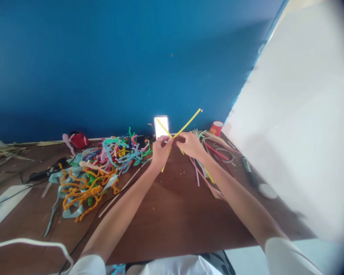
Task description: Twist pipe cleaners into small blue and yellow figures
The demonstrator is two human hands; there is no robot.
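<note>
Two yellow pipe cleaners [188, 122] cross in an X in front of me, their upper arms spread apart and their lower ends pointing down toward the table. My left hand [161, 151] is closed, with thumb and fingertips pinching them near the crossing. Just to the right, my right hand [190, 144] is also closed, its fingertips at the crossing beside the left thumb. The fingers partly cover the spot where the stems meet. Behind them a bright phone-like screen [162, 128] stands upright near the wall.
A tangled heap of coloured pipe cleaners [94, 189] lies left. Loose pipe cleaners [199, 172] lie under my right forearm. A red cup [216, 128], a dark marker-like object [250, 172] and a round white object [267, 191] sit right. The blue wall [132, 68] bounds the brown table [172, 217].
</note>
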